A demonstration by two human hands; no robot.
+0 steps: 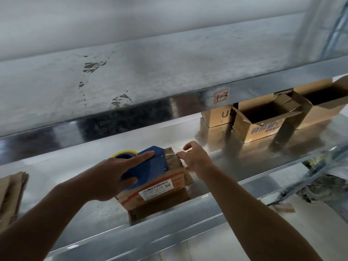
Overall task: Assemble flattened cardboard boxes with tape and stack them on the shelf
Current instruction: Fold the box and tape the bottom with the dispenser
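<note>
L hand [113, 174] grips blue tape dispenser [146, 166] atop small box [160, 189] — box sits near-centre on shelf [235, 162]. R hand [195, 159] at box's right edge, fingers loose, thumb on tape strip [170, 152]. Open boxes [263, 119] far right — flat cardboard [11, 194] left.

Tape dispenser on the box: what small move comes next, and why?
Probably draw the tape dispenser back along the box top with the left hand: its mouth sits near the far end, where the right hand seems to press the tape down.
</note>
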